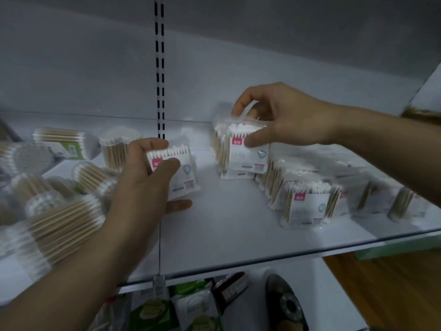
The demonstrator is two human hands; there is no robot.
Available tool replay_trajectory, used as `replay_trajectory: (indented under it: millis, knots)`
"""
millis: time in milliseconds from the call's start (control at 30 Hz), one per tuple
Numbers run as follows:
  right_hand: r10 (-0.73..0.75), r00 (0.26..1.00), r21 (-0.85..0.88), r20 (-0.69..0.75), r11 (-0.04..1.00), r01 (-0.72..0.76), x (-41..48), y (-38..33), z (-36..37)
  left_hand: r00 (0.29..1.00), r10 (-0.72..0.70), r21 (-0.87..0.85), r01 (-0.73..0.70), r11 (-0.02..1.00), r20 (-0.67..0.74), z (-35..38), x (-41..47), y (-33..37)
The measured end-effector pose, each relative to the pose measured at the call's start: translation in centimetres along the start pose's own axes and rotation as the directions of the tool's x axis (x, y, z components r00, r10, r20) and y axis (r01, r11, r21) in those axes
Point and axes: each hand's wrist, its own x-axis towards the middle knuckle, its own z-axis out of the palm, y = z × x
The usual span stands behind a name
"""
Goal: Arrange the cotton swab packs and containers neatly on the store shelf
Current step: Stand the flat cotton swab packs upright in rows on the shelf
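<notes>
Left hand [145,180] grips one swab pack [177,172]; right hand [281,118] grips a standing pack [245,149], which may topple the neighbouring packs [307,201] if nudged.

Grey back panel [262,56], wooden floor [381,295]

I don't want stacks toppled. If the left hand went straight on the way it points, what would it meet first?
Probably nothing until the back panel beside the slotted upright; the left hand would cross only bare shelf. The stack the right hand grips sits right of that line, depth unclear.
</notes>
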Motion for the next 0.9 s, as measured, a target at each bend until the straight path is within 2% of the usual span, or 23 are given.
replay_trajectory:
  millis: [133, 233, 367, 533, 767, 833, 900]
  knots:
    - [-0.057, 0.998, -0.285, -0.001, 0.957, 0.055, 0.6, 1.2, 1.4, 0.999, -0.026, 0.043, 0.025, 0.999, 0.026, 0.2, -0.2, -0.3]
    - [-0.126, 0.992, -0.413, -0.032, 0.905, 0.101, 0.5, 1.5, 2.1, 0.999, -0.022, 0.061, 0.019, 0.998, 0.047, 0.2, -0.3, -0.4]
    - [-0.207, 0.977, -0.599, 0.041, 0.778, 0.190, 0.4, 1.6, 2.7, 0.998, -0.034, 0.067, 0.031, 0.997, 0.049, 0.1, -0.2, -0.4]
    - [-0.157, 0.987, -0.668, 0.033, 0.731, 0.138, 0.5, 1.3, 2.9, 0.998, -0.031, 0.079, 0.026, 0.996, 0.063, 0.1, -0.3, -0.4]
    - [-0.183, 0.983, -0.744, 0.016, 0.655, 0.134, 1.0, 1.2, 3.4, 0.996, -0.053, 0.089, 0.047, 0.995, 0.071, 0.0, -0.5, -0.3]
    - [-0.143, 0.990, -0.699, 0.015, 0.706, 0.112, 1.0, 1.1, 3.0, 0.997, -0.039, 0.077, 0.034, 0.996, 0.068, 0.0, -0.5, -0.3]
    - [-0.151, 0.989, -0.584, -0.007, 0.803, 0.119, 0.7, 0.7, 2.4, 0.996, 0.035, 0.089, -0.042, 0.995, 0.081, -0.1, -0.6, -0.2]
